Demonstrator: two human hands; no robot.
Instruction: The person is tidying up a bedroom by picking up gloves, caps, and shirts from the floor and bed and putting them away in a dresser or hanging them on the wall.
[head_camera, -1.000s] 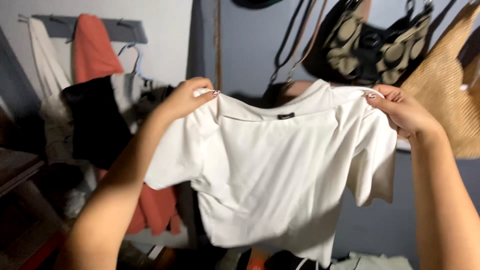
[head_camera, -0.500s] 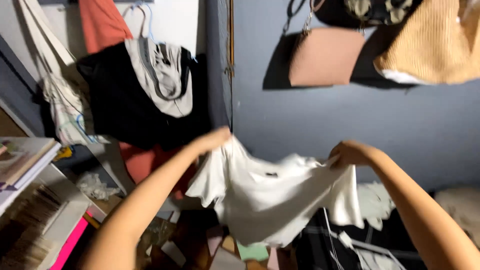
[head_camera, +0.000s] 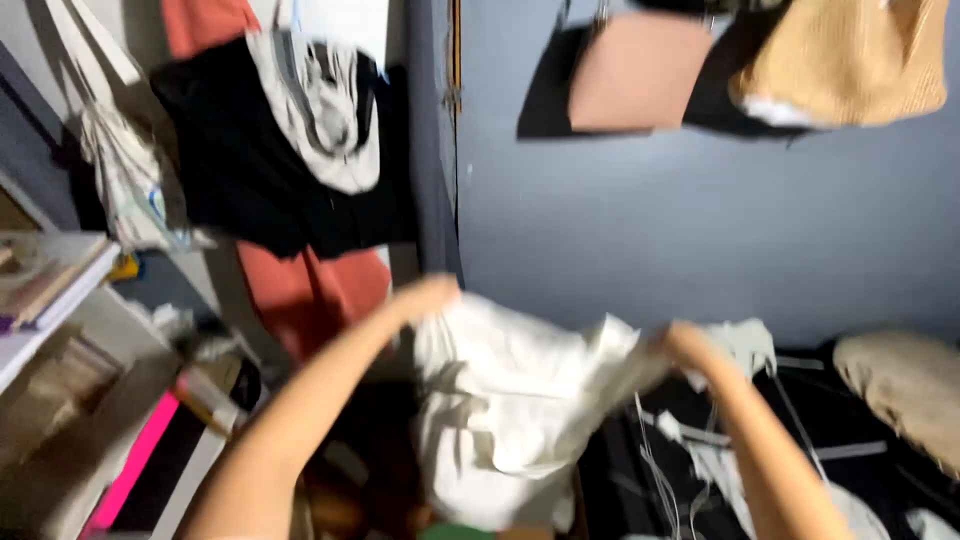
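A blue-grey wall (head_camera: 660, 220) fills the middle and right of the frame. At the upper left a white wall (head_camera: 340, 20) is seen, hung with black, grey and orange clothes (head_camera: 270, 150). Bags (head_camera: 760, 65) in tan and pink are hung along the top right. A white shelf (head_camera: 60, 300) with books is set at the left edge. The whole view is blurred.

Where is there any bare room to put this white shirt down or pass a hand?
Little bare room shows. The white shirt hangs between the left hand and right hand. Below and right lies a heap of dark clothes; left, a loaded shelf. Only the grey wall under the hanging bags is open.
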